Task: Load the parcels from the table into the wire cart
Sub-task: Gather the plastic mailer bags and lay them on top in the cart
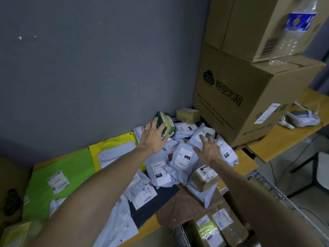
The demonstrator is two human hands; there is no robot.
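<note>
Several white mailer parcels (184, 158) lie heaped on the wooden table (246, 158) against the grey wall. My left hand (154, 137) is stretched out with spread fingers over a dark green and cream box (166, 123) at the back of the heap, touching or just above it. My right hand (209, 148) hovers with straight, spread fingers over a white parcel (202, 133). A taped brown box (204, 177) sits at the table's near edge. The wire cart (267, 184) stands below at the right, with taped parcels (216, 227) inside.
Stacked cardboard cartons (236, 97) rise at the back right, a clear water bottle (293, 32) on them. Large green (58, 177) and yellow (114, 148) mailers lie left. A small taped box (187, 115) sits by the wall. A white device (300, 118) lies on the right table.
</note>
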